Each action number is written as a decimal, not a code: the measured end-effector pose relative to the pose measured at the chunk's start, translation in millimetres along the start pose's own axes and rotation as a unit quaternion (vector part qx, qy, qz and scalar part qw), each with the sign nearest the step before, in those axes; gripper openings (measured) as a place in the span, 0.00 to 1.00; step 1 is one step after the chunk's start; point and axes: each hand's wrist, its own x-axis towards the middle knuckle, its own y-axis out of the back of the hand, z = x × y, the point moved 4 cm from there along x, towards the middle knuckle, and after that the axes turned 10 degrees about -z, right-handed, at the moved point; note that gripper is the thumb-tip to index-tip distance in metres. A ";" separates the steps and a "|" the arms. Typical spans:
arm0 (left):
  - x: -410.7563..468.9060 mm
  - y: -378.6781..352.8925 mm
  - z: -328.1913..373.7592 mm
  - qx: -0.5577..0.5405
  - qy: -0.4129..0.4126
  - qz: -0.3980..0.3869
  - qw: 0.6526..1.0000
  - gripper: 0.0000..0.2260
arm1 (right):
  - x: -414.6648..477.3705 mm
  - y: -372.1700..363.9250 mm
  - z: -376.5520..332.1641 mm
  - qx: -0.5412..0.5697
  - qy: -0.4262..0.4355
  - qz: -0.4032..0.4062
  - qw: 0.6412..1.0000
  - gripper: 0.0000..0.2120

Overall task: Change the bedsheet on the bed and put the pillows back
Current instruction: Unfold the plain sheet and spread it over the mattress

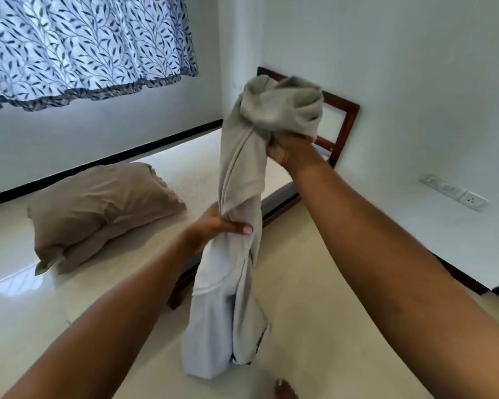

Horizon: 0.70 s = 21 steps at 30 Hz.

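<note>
**While the bedsheet (236,197) is held up in both hands, one pillow (98,208) is noted beside it**

Where the toes of a bare foot (284,390) are seen at the bottom edge, the pale floor (314,312) is recorded around the sheet's hanging lower end. Whether that end touches the floor cannot be told. The grey bedsheet is bunched into a long twisted roll and held upright, clear of the bed (196,174). Its middle is grasped by the left hand (222,226), with fingers wrapped round the cloth and the thumb laid across the front. Its crumpled upper end is clutched by the right hand (291,151), with fingers clenched into the folds. The beige pillow is found left of the sheet on a pale surface. Whether it rests on the mattress cannot be told. Further back, a dark wooden headboard (343,119) is set against the white wall (401,67). A wall socket (455,192) is fitted at right, and a leaf-patterned curtain (84,44) is hung at upper left.
</note>
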 end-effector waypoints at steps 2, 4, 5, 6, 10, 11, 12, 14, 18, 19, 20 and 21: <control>22.7 -18.8 -3.2 0.022 0.039 -0.026 0.999 0.27 | 16.8 14.7 -25.6 0.024 0.009 0.022 0.999 0.19; 55.2 -28.0 -16.1 0.092 0.082 -0.050 0.991 0.29 | 31.5 48.3 -51.1 0.059 0.035 0.045 0.997 0.17; 74.4 -29.7 -24.9 0.111 0.101 -0.038 0.988 0.28 | 37.8 72.1 -62.1 0.073 0.041 0.047 0.995 0.16; 91.6 -28.4 -31.2 0.118 0.118 0.001 0.986 0.25 | 45.9 100.0 -68.2 0.076 0.041 0.047 0.995 0.14; 151.8 3.5 -16.2 0.105 0.084 0.276 0.952 0.12 | 77.4 222.6 -43.5 -0.051 -0.077 0.088 0.992 0.26; 166.4 11.5 -1.3 0.096 0.055 0.321 0.940 0.10 | 86.2 250.2 -34.3 -0.080 -0.113 0.093 0.986 0.25; 180.0 20.8 16.1 0.101 0.038 0.348 0.931 0.09 | 94.5 272.9 -25.8 -0.080 -0.128 0.103 0.983 0.22; 213.2 31.1 55.8 0.143 0.038 0.365 0.919 0.09 | 112.6 312.8 -12.2 -0.056 -0.137 0.112 0.983 0.19; 263.8 48.0 130.8 0.155 0.002 0.413 0.897 0.06 | 148.8 337.7 -6.7 -0.073 -0.251 0.062 0.963 0.16; 276.4 49.7 144.0 0.146 -0.005 0.420 0.895 0.07 | 162.4 343.3 -7.8 -0.082 -0.265 0.050 0.960 0.15; 289.7 49.7 153.9 0.135 -0.003 0.429 0.893 0.08 | 176.5 349.1 -9.1 -0.093 -0.273 0.035 0.957 0.14; 303.7 51.0 161.6 0.128 -0.003 0.436 0.891 0.09 | 190.5 352.1 -9.8 -0.097 -0.277 0.027 0.956 0.13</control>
